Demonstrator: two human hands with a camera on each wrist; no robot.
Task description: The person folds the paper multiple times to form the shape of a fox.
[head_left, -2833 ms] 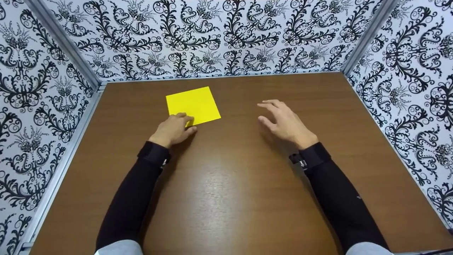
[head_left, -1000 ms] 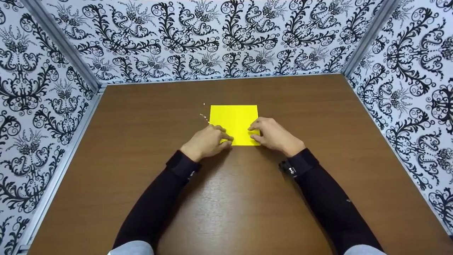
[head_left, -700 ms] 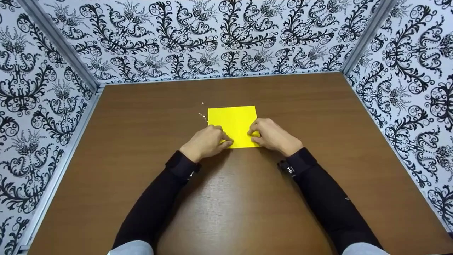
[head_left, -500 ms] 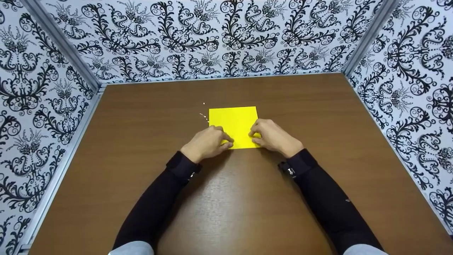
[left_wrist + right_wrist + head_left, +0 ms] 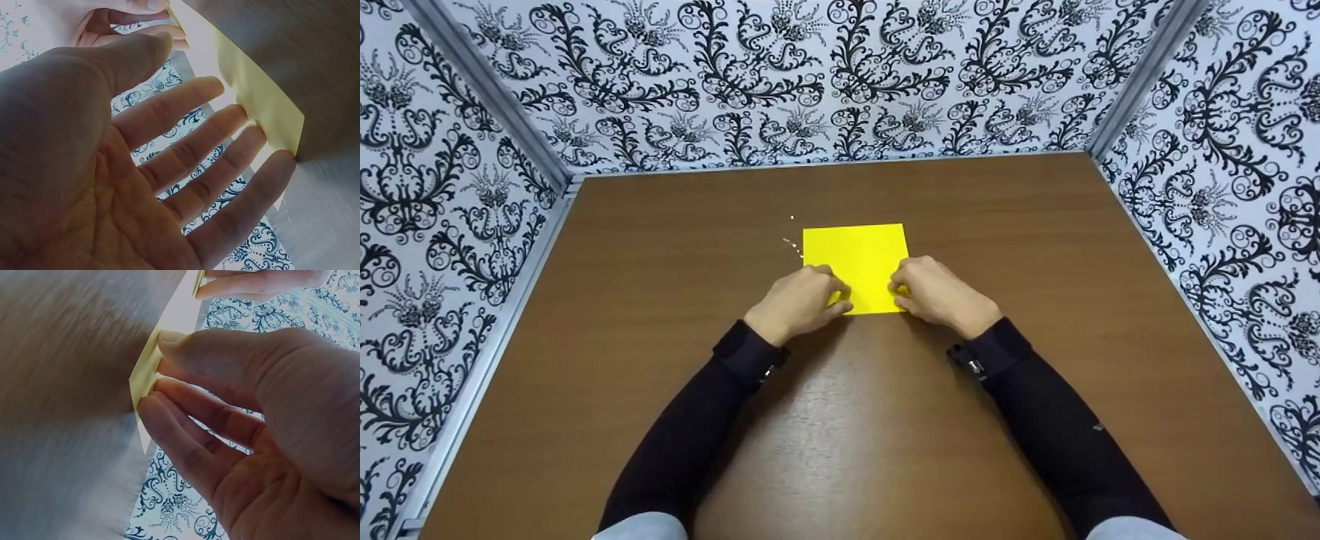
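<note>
- The paper (image 5: pixel 859 262) is on the table (image 5: pixel 825 450), in the middle from side to side, a bit toward 12 o'clock. From above it looks flat, with its near edge facing the person.
- The left hand (image 5: pixel 795 300) is at the paper's 8 o'clock. Its fingers are spread and almost straight, and some tips touch the paper near its edge. Its thumb looks to be off the paper, so it does not grip.
- The right hand (image 5: pixel 945 296) is at 4 o'clock. Its fingers are softly bent, with room between finger and thumb. The tips look to touch the paper by the corner. I see no firm pinch there.
- With one hand at each side, the paper likely can't slide or turn. I think the light touch is there so the thin paper won't get creased.
- Both hands keep low, at the near part, maybe because that is easy to reach. The 12 o'clock half is left bare.
- Little white specks (image 5: pixel 793 245) sit just beside the paper at 10 o'clock. I can't tell what they are.
- The swirly wall (image 5: pixel 840 75) stands at 12 o'clock, behind the table.
</note>
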